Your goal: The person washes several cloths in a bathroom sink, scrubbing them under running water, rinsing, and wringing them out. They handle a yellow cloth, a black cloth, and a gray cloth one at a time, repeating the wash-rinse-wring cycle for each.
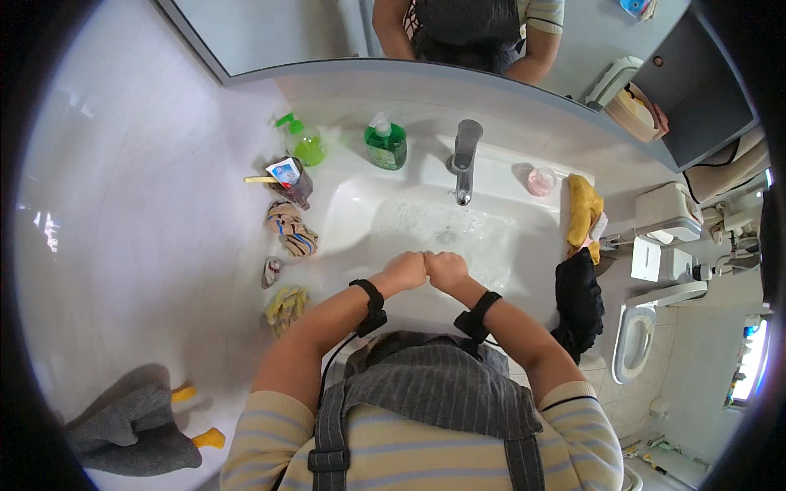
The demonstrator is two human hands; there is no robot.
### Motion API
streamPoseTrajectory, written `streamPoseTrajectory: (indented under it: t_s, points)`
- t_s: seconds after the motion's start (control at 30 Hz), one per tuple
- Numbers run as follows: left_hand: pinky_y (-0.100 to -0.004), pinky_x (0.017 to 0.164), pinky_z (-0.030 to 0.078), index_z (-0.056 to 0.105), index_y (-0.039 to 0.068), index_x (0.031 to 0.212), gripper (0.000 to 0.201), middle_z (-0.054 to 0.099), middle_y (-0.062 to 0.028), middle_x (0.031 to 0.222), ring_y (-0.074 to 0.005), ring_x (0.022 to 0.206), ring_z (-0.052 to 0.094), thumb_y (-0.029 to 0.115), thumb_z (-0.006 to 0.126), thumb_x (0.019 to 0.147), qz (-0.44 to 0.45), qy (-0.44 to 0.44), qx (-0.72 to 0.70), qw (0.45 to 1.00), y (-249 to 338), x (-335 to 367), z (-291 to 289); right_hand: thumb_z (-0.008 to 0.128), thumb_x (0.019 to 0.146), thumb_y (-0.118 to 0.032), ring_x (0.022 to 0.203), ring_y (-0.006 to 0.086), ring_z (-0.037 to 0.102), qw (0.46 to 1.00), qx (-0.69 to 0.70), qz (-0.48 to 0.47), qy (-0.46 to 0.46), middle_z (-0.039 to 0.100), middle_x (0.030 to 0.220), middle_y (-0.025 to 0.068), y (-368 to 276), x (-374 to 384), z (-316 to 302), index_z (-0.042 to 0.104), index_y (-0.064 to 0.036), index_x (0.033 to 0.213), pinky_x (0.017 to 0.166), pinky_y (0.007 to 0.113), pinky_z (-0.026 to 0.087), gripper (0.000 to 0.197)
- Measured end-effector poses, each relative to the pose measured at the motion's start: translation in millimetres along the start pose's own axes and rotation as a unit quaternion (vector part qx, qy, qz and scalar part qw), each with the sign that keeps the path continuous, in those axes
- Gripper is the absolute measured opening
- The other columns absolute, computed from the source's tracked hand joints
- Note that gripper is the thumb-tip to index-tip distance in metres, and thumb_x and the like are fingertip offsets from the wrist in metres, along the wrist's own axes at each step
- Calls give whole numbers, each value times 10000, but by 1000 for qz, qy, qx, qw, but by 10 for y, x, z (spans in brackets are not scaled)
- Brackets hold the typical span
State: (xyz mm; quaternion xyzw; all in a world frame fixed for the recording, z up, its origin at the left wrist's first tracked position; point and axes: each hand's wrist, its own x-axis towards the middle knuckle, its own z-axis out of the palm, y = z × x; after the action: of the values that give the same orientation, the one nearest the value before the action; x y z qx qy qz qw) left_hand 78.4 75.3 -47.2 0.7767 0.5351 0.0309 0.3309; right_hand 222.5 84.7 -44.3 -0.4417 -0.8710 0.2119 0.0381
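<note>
Over the near part of a white washbasin, my left hand and my right hand are held knuckle to knuckle. Both are closed in fists, and whatever they may hold is hidden. Cloudy, sudsy water lies in the basin beyond them. The chrome faucet stands behind, with no stream visible from its spout. Each wrist wears a black band with a small box.
Left rim: cup with toothpaste tube, striped cloth, yellow cloth. Behind are a light-green pump bottle and a green soap bottle. Right rim: pink jar, mustard cloth, black cloth. A mirror edge overhangs.
</note>
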Motion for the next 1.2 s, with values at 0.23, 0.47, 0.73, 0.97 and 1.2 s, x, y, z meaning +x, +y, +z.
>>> streamPoseTrajectory:
  t_s: [0.23, 0.47, 0.73, 0.97, 1.2]
  points:
    - [-431, 532, 495, 525, -1, 815, 94, 601, -169, 701, -352, 626, 614, 85, 509, 781, 149, 28, 113, 982, 77, -94, 34, 570, 662, -29, 481, 257, 522, 939, 308, 26, -151, 540, 546, 146, 346, -174, 233, 527, 2, 613, 435, 373, 388, 72]
    - [-384, 371, 440, 491, 27, 852, 113, 560, -115, 611, -286, 486, 587, 114, 532, 793, 320, 100, 185, 924, 82, -163, 155, 622, 689, -62, 438, 128, 366, 778, 524, 137, -319, 402, 521, -4, 219, -441, -86, 451, -39, 580, 390, 294, 290, 204]
    - [-469, 626, 455, 496, 71, 1006, 260, 618, -175, 805, -380, 724, 598, 145, 573, 768, -6, -25, -39, 999, 334, -273, 22, 664, 750, -280, 866, 362, 599, 964, 193, 118, -140, 622, 896, 187, 51, -458, -177, 486, -80, 1115, 777, 439, 469, 453]
    - [-428, 749, 466, 509, 37, 1075, 444, 622, -214, 946, -392, 889, 589, 227, 657, 702, -90, -8, -148, 985, -80, -763, -244, 591, 812, -232, 1098, 372, 489, 976, 196, 19, -92, 544, 1133, 189, 495, -454, -34, 442, -63, 1216, 924, 416, 413, 462]
    - [-409, 766, 459, 483, -9, 1077, 520, 604, -228, 978, -373, 915, 591, 273, 706, 701, -260, 163, -276, 911, -184, -1571, -484, 557, 840, -209, 1059, 344, 528, 975, 215, 29, -58, 579, 1113, 174, 717, -58, 227, 556, -43, 1094, 933, 391, 420, 303]
